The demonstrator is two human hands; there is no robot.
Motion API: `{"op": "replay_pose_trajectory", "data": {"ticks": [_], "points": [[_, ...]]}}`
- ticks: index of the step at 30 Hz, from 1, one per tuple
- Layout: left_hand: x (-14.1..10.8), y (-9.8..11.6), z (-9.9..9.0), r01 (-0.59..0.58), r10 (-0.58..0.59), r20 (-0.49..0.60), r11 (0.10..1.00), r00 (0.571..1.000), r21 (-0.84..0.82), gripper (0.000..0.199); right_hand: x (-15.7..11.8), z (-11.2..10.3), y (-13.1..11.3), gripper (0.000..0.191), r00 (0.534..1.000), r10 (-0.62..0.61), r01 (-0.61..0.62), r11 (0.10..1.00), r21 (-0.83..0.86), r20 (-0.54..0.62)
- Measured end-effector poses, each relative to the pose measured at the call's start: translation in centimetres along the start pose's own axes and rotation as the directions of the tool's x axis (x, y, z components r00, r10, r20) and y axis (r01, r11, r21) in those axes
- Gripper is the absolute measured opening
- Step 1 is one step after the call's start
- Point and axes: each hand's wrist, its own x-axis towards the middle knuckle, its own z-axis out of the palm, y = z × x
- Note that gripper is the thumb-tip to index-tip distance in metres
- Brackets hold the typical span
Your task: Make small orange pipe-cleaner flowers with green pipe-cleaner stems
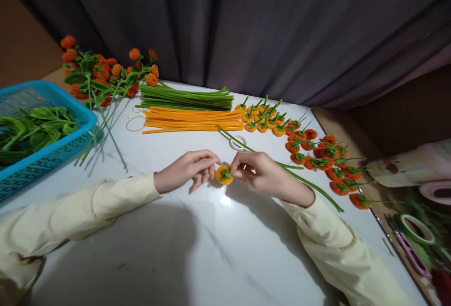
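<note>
A small yellow-orange chenille flower head with a green centre lies between my hands, just above the white tabletop. My right hand pinches it at its green part with thumb and forefinger. Close by on the other side is my left hand, its fingers loosely bent and apart, the fingertips next to the petals. Whether they touch the flower is hard to tell. Behind and beside my right hand lie green chenille stems, partly hidden by it. A white ring, like a tape roll, lies beyond the hands.
Bundles of green stems and orange stems lie at the back. Rows of yellow flower heads and orange flower heads fill the right. A blue basket holds green leaves, and finished flowers lie behind it. Scissors lie far right.
</note>
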Motion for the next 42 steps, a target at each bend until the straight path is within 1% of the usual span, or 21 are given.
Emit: {"op": "replay_pose_trajectory", "data": {"ticks": [2,4,6,11,14,18,21,24,26,28,30,32,33,35,36,37,39,42], "points": [[0.0,0.2,0.2,0.089,-0.082,0.11,0.994,0.991,-0.069,0.034,-0.3,-0.2,-0.6,0.021,0.998,-0.054,0.053,0.996,-0.068,-0.017],[-0.1,0.2,0.5,0.152,-0.125,0.207,0.981,0.97,-0.123,0.036,-0.6,-0.1,-1.0,0.023,0.995,-0.089,0.084,0.988,-0.129,-0.035],[-0.4,0.2,0.9,0.172,-0.134,0.234,0.973,0.963,-0.151,0.034,-0.8,0.2,-1.1,0.025,0.995,-0.096,0.091,0.982,-0.168,-0.027],[-0.7,0.0,1.2,0.132,-0.112,0.183,0.986,0.977,-0.098,0.029,-1.1,0.8,-1.2,0.026,0.997,-0.076,0.08,0.978,-0.195,0.029],[-0.7,0.1,1.3,0.101,-0.084,0.195,0.992,0.977,-0.081,0.025,-1.1,0.8,-1.4,0.024,0.997,-0.054,0.062,0.977,-0.202,0.046],[-0.7,0.4,1.6,0.122,-0.117,0.195,0.992,0.974,-0.016,0.018,-1.1,0.9,-1.8,0.02,0.995,-0.013,0.039,0.962,-0.271,0.095],[-0.8,0.4,1.9,0.143,-0.148,0.179,0.989,0.973,0.041,0.017,-0.9,1.0,-2.7,0.016,0.987,0.054,0.011,0.914,-0.407,0.148],[-0.8,0.0,2.2,0.141,-0.151,0.134,0.986,0.979,0.084,0.02,-0.6,1.1,-4.0,0.009,0.975,0.127,-0.004,0.829,-0.559,0.181],[-0.8,-0.3,2.3,0.146,-0.155,0.11,0.986,0.982,0.082,0.022,-0.3,1.3,-4.6,0.005,0.97,0.139,0.018,0.779,-0.627,0.2],[-0.6,-0.6,2.2,0.154,-0.156,0.103,0.988,0.982,0.025,0.023,-0.1,1.5,-4.9,0.004,0.972,0.11,0.054,0.752,-0.657,0.206],[-0.4,-0.6,1.8,0.166,-0.157,0.119,0.984,0.98,-0.064,0.024,0.0,1.5,-4.7,0.004,0.978,0.084,0.062,0.757,-0.651,0.191],[-0.2,-0.5,1.4,0.188,-0.166,0.154,0.972,0.974,-0.139,0.027,-0.1,1.2,-4.1,0.001,0.989,0.053,0.037,0.808,-0.588,0.136],[-0.2,-0.4,1.3,0.202,-0.174,0.167,0.965,0.97,-0.167,0.029,-0.3,1.1,-3.8,0.003,0.996,0.032,0.02,0.846,-0.533,0.089],[-0.1,-0.3,1.0,0.224,-0.19,0.169,0.952,0.967,-0.211,0.035,-0.8,0.8,-3.0,0.011,0.998,-0.05,0.03,0.913,-0.406,-0.038],[-0.1,-0.3,0.9,0.225,-0.192,0.159,0.948,0.968,-0.226,0.038,-1.1,0.7,-2.7,0.014,0.993,-0.081,0.045,0.935,-0.353,-0.087],[-0.1,-0.3,0.9,0.22,-0.19,0.145,0.946,0.971,-0.237,0.042,-1.4,0.7,-2.5,0.016,0.989,-0.098,0.059,0.95,-0.308,-0.111],[-0.1,-0.5,0.9,0.196,-0.168,0.129,0.948,0.977,-0.252,0.045,-2.1,0.9,-2.2,0.012,0.989,-0.102,0.075,0.97,-0.231,-0.106],[-0.2,-0.8,1.1,0.164,-0.138,0.113,0.95,0.984,-0.266,0.042,-2.7,1.8,-2.1,0.008,0.994,-0.078,0.063,0.983,-0.175,-0.081]]}}
